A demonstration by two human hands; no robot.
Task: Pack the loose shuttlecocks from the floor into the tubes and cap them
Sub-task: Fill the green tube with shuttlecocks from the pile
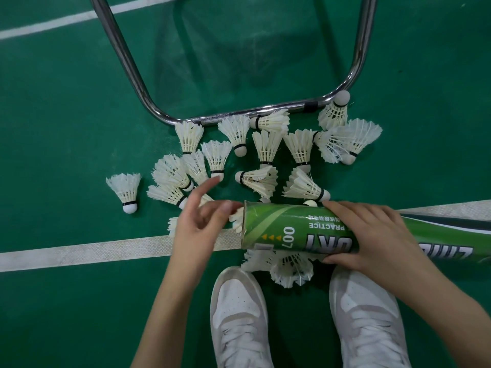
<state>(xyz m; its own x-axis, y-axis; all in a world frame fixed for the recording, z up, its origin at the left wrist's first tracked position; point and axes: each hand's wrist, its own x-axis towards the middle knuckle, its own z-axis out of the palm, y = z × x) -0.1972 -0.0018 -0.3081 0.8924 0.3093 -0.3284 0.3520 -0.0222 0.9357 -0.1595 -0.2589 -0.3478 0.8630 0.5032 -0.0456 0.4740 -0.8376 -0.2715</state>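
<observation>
White shoes (239,312), pair, at the bottom edge of the floor view, toes pointing to the court line (79,251).

Right hand (372,235): grip wrapped over the green tube (287,229), holding it level above the line, open mouth to the left.

Left hand (196,221): at the tube mouth, fingers loosely bent; a feathered shuttlecock (237,221) sits at the rim beside its thumb, whether pinched or merely touched cannot be told.

Loose shuttlecocks (265,147): many, scattered on the green floor (53,128) between the tube and the chrome frame (127,65); one apart at left (126,191); some under the tube near the shoes.

Step, judged: loading in progress, early. Next: seat the shuttlecock cork-first, then reach for another. No cap in view.
</observation>
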